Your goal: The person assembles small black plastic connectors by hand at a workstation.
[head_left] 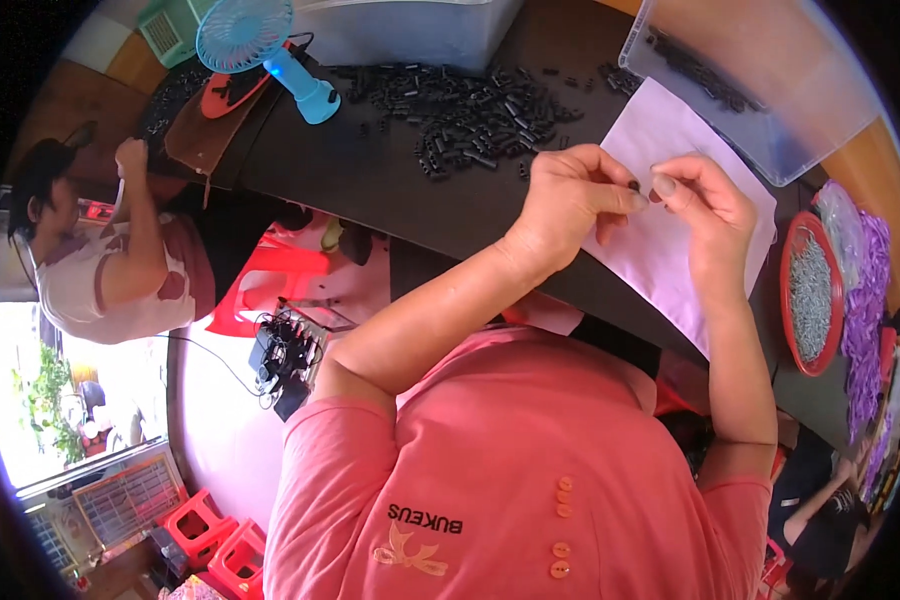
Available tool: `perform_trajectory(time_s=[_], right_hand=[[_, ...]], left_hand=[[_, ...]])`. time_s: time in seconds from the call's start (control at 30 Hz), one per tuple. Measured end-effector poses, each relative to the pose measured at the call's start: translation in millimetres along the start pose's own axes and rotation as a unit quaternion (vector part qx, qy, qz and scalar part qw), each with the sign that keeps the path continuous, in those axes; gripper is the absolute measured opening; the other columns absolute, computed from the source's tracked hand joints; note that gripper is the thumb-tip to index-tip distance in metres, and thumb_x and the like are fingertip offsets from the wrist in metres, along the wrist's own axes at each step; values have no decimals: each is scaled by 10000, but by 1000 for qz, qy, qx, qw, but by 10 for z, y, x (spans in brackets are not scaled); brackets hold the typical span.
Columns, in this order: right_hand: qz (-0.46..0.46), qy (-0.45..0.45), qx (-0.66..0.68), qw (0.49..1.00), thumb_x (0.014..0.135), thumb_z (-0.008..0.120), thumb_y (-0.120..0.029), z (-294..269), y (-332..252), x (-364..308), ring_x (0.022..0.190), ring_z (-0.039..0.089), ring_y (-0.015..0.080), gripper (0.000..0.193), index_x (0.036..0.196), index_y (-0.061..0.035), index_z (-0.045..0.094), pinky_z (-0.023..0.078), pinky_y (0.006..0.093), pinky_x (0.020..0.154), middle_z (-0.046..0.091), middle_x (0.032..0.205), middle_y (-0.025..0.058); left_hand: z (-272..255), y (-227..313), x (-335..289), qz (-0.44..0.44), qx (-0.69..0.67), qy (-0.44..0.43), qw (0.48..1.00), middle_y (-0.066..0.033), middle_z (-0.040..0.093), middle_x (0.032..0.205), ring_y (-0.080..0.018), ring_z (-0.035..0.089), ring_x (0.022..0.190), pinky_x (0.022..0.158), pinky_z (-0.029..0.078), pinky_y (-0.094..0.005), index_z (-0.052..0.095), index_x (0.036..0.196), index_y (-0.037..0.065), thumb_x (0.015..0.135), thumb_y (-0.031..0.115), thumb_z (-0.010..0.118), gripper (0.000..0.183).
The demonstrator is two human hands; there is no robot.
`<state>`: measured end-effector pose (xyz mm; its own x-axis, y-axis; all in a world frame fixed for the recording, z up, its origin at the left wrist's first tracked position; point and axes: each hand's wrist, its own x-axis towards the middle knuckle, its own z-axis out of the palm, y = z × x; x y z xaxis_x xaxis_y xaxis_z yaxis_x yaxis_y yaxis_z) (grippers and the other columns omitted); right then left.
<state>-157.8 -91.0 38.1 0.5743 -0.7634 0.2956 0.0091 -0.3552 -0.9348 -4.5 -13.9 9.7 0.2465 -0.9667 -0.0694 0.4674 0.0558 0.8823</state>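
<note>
Item one: we recorded a small black piece [634, 186], partly hidden by fingers, raised above the dark tabletop [370, 175] near its near edge. The left hand [570, 205] gripped it between thumb and forefinger. The right hand [715, 205] was set just beside, thumb and forefinger drawn close together; we could not tell whether it pinched anything.

Beneath both hands we noted a pale pink sheet [660, 265], laid slantwise toward the near edge of the surface.

Farther in, toward the far edge, we listed a loose heap of short black tubular pieces [470, 120], many in number, spread before a translucent grey bin [400, 35]. Near the far edge, right of the heap, we found a clear plastic bin [810, 125] with more dark pieces inside.

Toward the right end we entered a red oval basket [815, 367] filled with slender silvery pins [815, 295], with purple strips [867, 300] beside it.

Toward the left end we catalogued a light-blue handheld fan [245, 38], upright, near a brown pouch [202, 135]. Past that end we counted one co-worker [115, 255], forearm raised, and red plastic stools [198, 525] on the floor.
</note>
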Motion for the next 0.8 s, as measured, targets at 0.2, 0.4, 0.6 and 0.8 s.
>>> perform_trajectory(time_s=[0.2, 0.4, 0.6, 0.8], right_hand=[[-8, -53, -36, 998, 854, 652, -21, -17, -6, -8, 797, 570, 74, 24, 865, -2, 642, 451, 217, 736, 614, 816, 0], [-49, -46, -58, 996, 812, 652, -2, -67, 30, 38, 743, 558, 89, 28, 831, 15, 641, 437, 233, 672, 608, 794, 27], [-113, -58, -82, 989, 781, 683, 1, -96, 62, 75, 671, 515, 134, 63, 830, 9, 645, 410, 253, 621, 539, 732, 34], [-154, -71, -137, 976, 792, 671, -2, -98, 45, 61, 656, 514, 152, 63, 846, -10, 639, 421, 267, 605, 526, 735, 45]], left_hand=[[46, -7, 5, 5, 29, -30, 999, -82, 622, 656, -127, 555, 480, 409, 410, -243, 620, 774, -33, 732, -56, 724, 115], [42, -61, 23, 0, -25, -2, 1000, -95, 638, 688, -141, 574, 509, 440, 434, -248, 637, 832, -55, 778, -56, 690, 75], [37, 16, 1, -49, -29, -34, 998, -110, 648, 753, -134, 565, 532, 460, 436, -240, 621, 898, -60, 838, -20, 663, 84], [2, -9, 9, -53, -11, -45, 998, -104, 645, 742, -131, 567, 535, 461, 436, -236, 622, 904, -58, 842, -3, 673, 97]])
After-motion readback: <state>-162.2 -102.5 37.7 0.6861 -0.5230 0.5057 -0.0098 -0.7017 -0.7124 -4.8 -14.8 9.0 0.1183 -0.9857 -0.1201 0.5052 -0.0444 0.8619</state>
